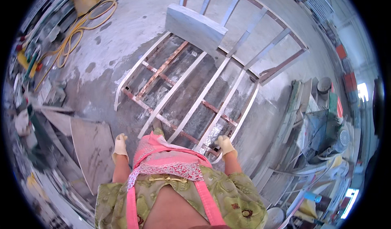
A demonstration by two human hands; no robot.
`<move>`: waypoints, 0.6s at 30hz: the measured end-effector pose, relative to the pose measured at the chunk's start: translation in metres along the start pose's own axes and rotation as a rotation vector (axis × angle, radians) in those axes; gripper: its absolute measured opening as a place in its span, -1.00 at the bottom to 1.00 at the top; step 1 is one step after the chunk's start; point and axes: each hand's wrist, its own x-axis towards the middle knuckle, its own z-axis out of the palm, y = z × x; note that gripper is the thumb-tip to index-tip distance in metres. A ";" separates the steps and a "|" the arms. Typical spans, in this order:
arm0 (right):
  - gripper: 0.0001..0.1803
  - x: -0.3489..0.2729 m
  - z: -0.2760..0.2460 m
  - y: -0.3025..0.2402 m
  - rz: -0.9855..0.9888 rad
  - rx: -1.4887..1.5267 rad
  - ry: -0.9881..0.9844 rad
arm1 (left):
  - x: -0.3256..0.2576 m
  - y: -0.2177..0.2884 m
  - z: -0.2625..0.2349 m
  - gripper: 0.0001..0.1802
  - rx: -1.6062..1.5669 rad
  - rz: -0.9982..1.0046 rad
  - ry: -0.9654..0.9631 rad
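My feed shows the left hand (120, 144), lower left of centre, with nothing visible in it, though I can't tell how closed it is, nor whether the right hand (225, 144) grips the near end of the metal rack (198, 101) at centre. At upper centre, a grey slab (195, 27) stands on edge; I judge a jolt to the rack could topple it

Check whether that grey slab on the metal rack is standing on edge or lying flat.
Standing on edge: the grey slab shows its broad face and narrow top edge, with metal uprights behind it.
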 end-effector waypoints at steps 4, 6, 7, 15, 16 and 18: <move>-0.65 0.033 -0.027 0.141 -0.325 -0.710 -0.112 | -0.040 -0.078 -0.007 -0.42 -0.074 0.090 0.086; -0.65 0.021 -0.032 0.150 -0.074 -0.505 -0.166 | -0.048 -0.142 -0.041 -0.44 0.070 0.156 0.104; -0.65 0.013 -0.034 0.149 -0.014 -0.342 -0.139 | -0.057 -0.169 -0.049 -0.44 0.141 0.185 0.107; -0.64 -0.009 -0.025 0.115 -0.361 -0.844 -0.327 | -0.172 -0.274 -0.083 -0.45 0.848 0.493 0.386; -0.65 0.002 -0.028 0.116 -0.449 -1.139 -0.348 | -0.199 -0.186 -0.039 -0.43 0.235 0.160 0.502; -0.49 -0.003 -0.023 0.103 -0.490 -1.078 -0.346 | -0.257 -0.109 -0.039 -0.46 0.104 0.028 0.517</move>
